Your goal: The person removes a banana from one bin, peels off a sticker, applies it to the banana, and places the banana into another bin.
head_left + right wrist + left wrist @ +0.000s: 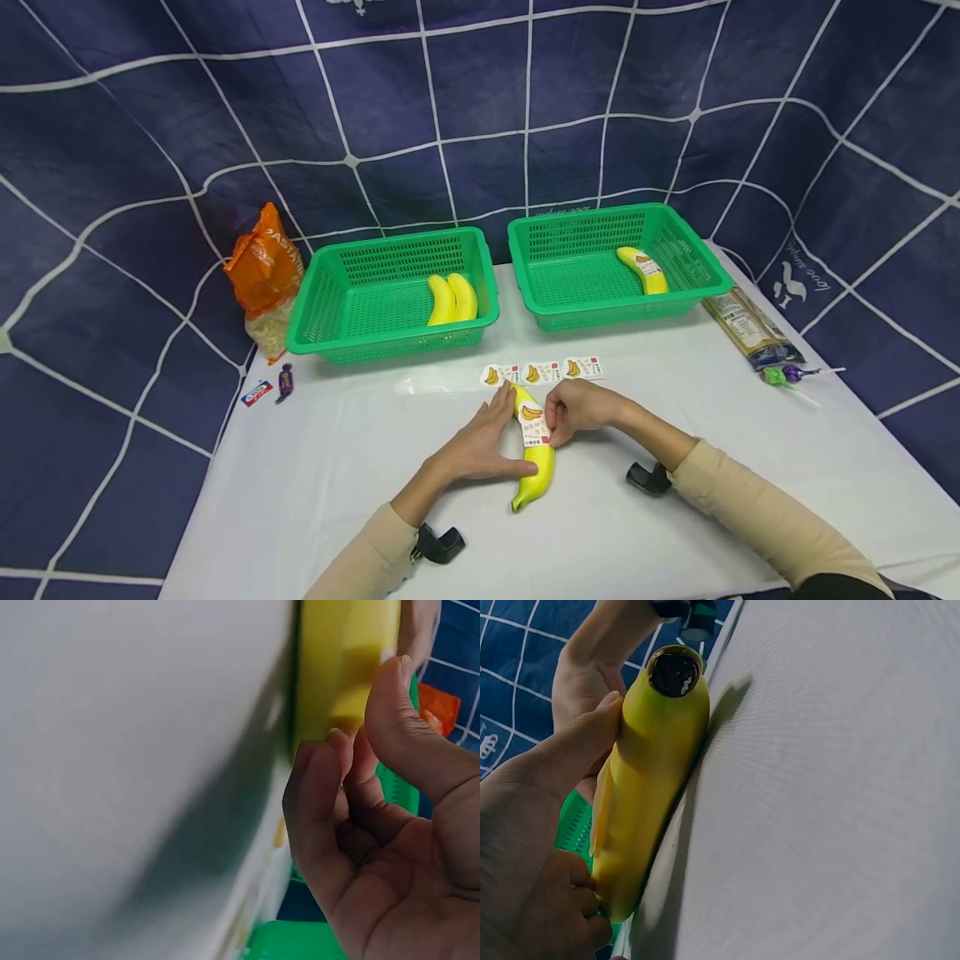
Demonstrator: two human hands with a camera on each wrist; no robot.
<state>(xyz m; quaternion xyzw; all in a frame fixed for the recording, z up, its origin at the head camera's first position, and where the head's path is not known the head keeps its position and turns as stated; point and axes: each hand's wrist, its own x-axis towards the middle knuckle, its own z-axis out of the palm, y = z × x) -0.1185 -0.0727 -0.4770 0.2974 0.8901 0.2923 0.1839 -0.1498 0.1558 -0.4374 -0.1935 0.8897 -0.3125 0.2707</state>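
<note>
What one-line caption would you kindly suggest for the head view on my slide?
Left hand holds a labelled banana, right hand at its label, before two green baskets.

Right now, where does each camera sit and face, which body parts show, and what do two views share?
Head: on the head, facing forward and down at the banana and table; left hand, right hand and sleeves show.
Left wrist: worn there, facing the banana, dark tip nearest; both hands show.
Right wrist: worn there, facing the banana's side; the right hand shows large.
Both wrist views share banana and table.
</note>
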